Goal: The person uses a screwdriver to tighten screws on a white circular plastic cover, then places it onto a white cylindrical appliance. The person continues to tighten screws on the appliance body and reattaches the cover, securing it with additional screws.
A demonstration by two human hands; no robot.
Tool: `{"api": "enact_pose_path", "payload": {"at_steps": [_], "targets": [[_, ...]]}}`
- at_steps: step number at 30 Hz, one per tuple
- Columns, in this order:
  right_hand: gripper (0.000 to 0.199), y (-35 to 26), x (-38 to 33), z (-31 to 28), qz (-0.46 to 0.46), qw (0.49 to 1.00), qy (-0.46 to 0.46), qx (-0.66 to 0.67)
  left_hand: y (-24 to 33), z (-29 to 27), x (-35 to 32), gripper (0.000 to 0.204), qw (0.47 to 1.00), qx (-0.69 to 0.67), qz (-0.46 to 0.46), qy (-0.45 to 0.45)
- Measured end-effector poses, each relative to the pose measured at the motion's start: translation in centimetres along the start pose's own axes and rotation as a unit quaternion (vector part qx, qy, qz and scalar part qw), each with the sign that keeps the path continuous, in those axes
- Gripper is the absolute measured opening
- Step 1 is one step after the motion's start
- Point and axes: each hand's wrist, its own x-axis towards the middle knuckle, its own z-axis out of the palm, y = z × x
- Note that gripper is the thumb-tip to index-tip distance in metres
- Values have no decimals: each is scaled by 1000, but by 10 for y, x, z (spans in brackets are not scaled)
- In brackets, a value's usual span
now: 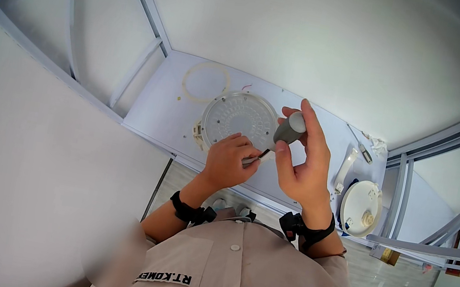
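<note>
A screwdriver with a thick grey handle [289,130] is in my right hand [308,168], with the fingers and thumb around the handle. Its dark shaft slants down toward my left hand [229,162]. The left fingers are closed in a pinch near the shaft's lower end, around a small grey piece [248,161] that is mostly hidden. Just beyond both hands, a round translucent cover [242,115] lies on the white table, with several dark small spots on it. My left hand overlaps its near edge, where a cream part [198,134] sticks out.
A thin cream ring [185,82] lies behind the cover at left. On the right are a second screwdriver [366,154], a white cloth [376,145], a curved white strip [345,171] and a round white housing [353,213]. Metal frame posts [400,195] stand at the table's right end.
</note>
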Motion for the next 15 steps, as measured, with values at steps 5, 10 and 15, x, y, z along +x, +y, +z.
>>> {"api": "enact_pose_path", "payload": {"at_steps": [5,10,15], "targets": [[86,-6,4,-7,-20,994,-38,-104,-3,2,-1,11,1000,-1,14,17],[86,2,-4,2,10,1000,11,-14,-2,2,1,11,1000,-11,20,9],[87,-8,4,-2,16,999,-19,-38,-3,2,0,11,1000,-4,18,13]]}}
